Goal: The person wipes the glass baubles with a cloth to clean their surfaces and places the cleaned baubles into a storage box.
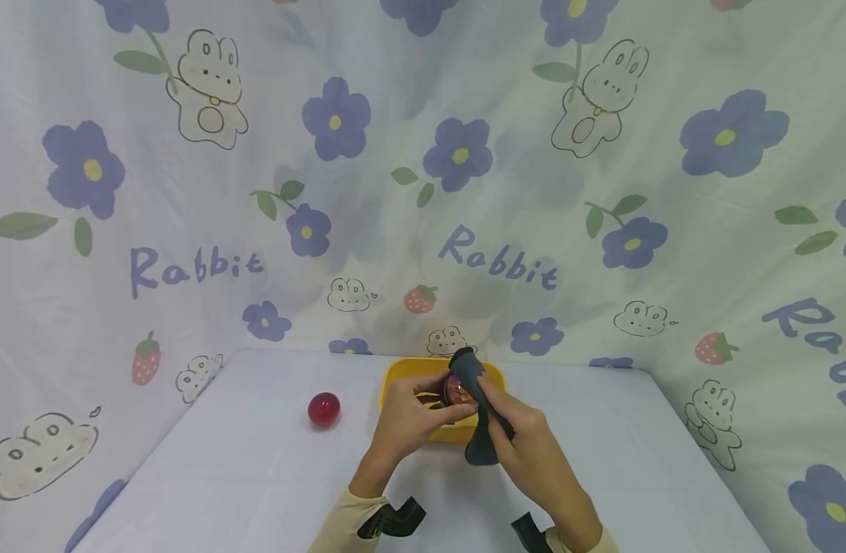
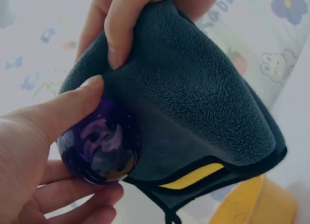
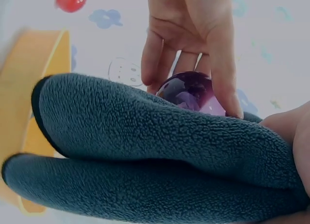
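Observation:
A shiny purple ball (image 2: pixel 104 146) with a swirled pattern is gripped between the thumb and fingers of my left hand (image 1: pixel 408 415). My right hand (image 1: pixel 531 438) holds a dark grey-green plush cloth (image 2: pixel 193 98) with black edging and a yellow tag. In the left wrist view the cloth lies against the ball's far side, fingers pinching it near the top. The right wrist view shows the cloth (image 3: pixel 121 122) folded in two layers, partly hiding the ball (image 3: pixel 186 88). Both hands are raised in front of a yellow bin (image 1: pixel 395 374).
A glossy red ball (image 1: pixel 324 410) sits on the white tabletop (image 1: pixel 243 461), left of the yellow bin. Behind the table hangs a curtain (image 1: pixel 381 200) printed with rabbits and purple flowers. Black wrist mounts (image 1: pixel 395 520) stick out from the beige sleeves (image 1: pixel 345 524).

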A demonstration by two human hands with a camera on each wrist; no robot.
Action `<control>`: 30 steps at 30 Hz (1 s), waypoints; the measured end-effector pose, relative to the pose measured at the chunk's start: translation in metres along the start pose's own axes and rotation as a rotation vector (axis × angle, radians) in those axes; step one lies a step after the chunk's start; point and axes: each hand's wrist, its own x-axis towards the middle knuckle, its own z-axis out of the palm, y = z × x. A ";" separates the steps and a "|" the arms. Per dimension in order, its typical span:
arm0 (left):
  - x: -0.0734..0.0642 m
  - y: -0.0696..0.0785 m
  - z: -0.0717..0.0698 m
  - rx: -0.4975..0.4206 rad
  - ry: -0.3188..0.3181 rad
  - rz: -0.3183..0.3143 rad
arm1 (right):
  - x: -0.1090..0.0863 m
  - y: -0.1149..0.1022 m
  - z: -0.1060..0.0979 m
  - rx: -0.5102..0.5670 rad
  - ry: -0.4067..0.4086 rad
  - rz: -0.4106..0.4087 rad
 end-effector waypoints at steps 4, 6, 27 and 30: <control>0.000 0.000 0.000 0.020 -0.031 0.037 | 0.000 0.001 0.000 -0.006 -0.003 -0.031; -0.001 0.000 0.000 0.026 -0.052 0.059 | -0.001 0.001 0.000 -0.010 -0.011 -0.041; -0.005 0.007 -0.005 0.041 -0.131 0.071 | 0.000 0.026 -0.003 0.209 -0.085 0.132; -0.004 0.008 -0.007 0.020 -0.125 0.072 | 0.000 0.027 -0.004 0.239 -0.087 0.150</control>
